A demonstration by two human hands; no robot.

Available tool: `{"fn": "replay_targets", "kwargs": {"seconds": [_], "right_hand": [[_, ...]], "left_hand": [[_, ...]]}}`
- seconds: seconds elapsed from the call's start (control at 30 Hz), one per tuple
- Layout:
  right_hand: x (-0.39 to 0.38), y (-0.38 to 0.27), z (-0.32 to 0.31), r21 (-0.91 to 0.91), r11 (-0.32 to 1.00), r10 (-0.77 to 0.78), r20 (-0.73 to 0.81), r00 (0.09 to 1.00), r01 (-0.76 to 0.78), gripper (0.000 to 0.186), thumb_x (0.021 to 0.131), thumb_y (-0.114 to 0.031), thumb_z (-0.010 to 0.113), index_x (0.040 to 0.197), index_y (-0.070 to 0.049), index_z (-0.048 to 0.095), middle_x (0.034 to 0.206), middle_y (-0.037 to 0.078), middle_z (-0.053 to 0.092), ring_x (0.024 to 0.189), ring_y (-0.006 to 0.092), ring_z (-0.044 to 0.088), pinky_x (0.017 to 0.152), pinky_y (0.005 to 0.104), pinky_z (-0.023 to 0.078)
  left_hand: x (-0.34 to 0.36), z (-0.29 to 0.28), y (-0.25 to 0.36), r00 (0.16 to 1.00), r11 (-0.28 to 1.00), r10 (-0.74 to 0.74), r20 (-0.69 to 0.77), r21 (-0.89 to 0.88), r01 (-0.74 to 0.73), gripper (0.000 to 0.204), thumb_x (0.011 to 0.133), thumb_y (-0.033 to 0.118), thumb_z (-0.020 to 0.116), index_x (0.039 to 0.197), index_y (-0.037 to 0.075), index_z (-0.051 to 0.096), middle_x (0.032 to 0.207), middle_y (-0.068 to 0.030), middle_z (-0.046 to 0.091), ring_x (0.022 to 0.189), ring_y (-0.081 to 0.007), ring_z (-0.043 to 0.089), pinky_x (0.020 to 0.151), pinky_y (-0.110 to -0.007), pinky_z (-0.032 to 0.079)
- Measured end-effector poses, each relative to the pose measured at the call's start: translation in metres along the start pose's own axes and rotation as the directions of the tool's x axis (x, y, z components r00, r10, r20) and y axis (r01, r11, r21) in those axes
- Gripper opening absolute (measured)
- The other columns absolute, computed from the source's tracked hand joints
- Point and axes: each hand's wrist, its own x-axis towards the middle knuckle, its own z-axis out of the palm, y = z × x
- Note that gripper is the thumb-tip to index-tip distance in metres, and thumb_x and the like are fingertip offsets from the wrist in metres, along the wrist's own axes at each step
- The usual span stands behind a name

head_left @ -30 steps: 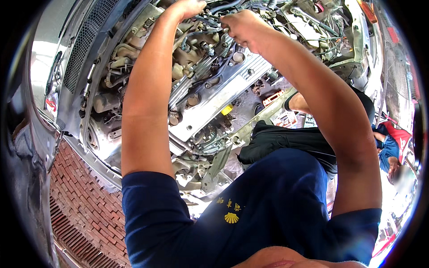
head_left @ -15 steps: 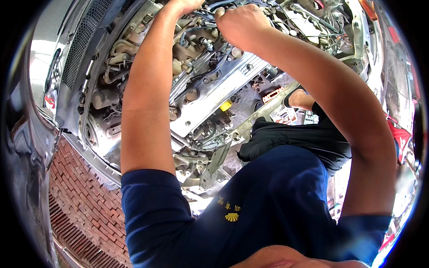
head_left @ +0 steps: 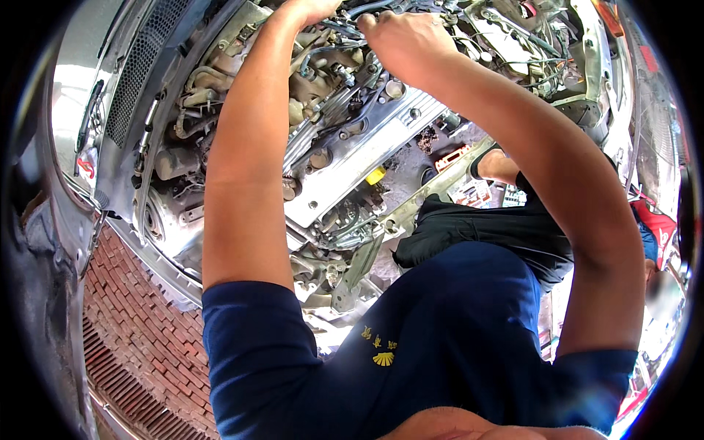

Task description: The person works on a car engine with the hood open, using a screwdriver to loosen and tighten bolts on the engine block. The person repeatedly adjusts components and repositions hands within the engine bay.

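Both my arms reach across an open car engine bay to its far side. My left hand (head_left: 314, 9) is cut by the upper edge of the picture, and its fingers do not show. Close to its right, my right hand (head_left: 408, 40) is closed, fingers curled under and thumb pointing left among dark hoses (head_left: 367, 9). What it grips, if anything, is hidden. Just below the hands lie grimy intake pipes (head_left: 315, 88) and the silvery engine cover (head_left: 352, 170). A yellow cap (head_left: 375, 175) sits on the engine's near side.
A perforated cowl grille (head_left: 147, 66) runs along the left. Red brick paving (head_left: 139, 308) shows below the car at lower left. Wires and brackets (head_left: 513, 44) crowd the upper right. An orange tool-like object (head_left: 453, 156) lies beyond the front crossmember (head_left: 418, 202).
The whole view has shifted slightly, so the engine sits a little lower and further right. Both hands stay at the same spot, with the right hand still closed.
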Motion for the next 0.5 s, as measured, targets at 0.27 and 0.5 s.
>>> {"fn": "replay_targets", "kwargs": {"seconds": [0.27, 0.5], "right_hand": [[0.022, 0.021, 0.015, 0.707, -0.166, 0.295, 0.701, 0.649, -0.688, 0.030, 0.100, -0.030, 0.065, 0.101, 0.000, 0.069, 0.073, 0.003, 0.059, 0.056, 0.0160, 0.046, 0.051, 0.0322, 0.034], [0.011, 0.013, 0.004, -0.115, 0.993, 0.007, 0.075, 0.997, 0.002, 0.037, 0.093, -0.020, 0.068, 0.123, 0.002, 0.062, 0.102, 0.022, 0.076, 0.094, 0.0377, 0.077, 0.080, 0.0489, 0.061]], "left_hand": [[0.000, 0.006, 0.027, 0.983, 0.963, -0.176, 0.058, -0.196, 0.184, 0.040, 0.098, 0.030, 0.055, 0.110, -0.004, 0.075, 0.094, -0.0202, 0.074, 0.079, -0.0306, 0.068, 0.064, -0.047, 0.054], [0.007, 0.008, 0.003, 1.000, 0.999, -0.025, 0.002, -0.037, 0.025, 0.042, 0.099, 0.030, 0.053, 0.113, -0.004, 0.073, 0.097, -0.0234, 0.075, 0.080, -0.0335, 0.070, 0.069, -0.049, 0.055]]}}
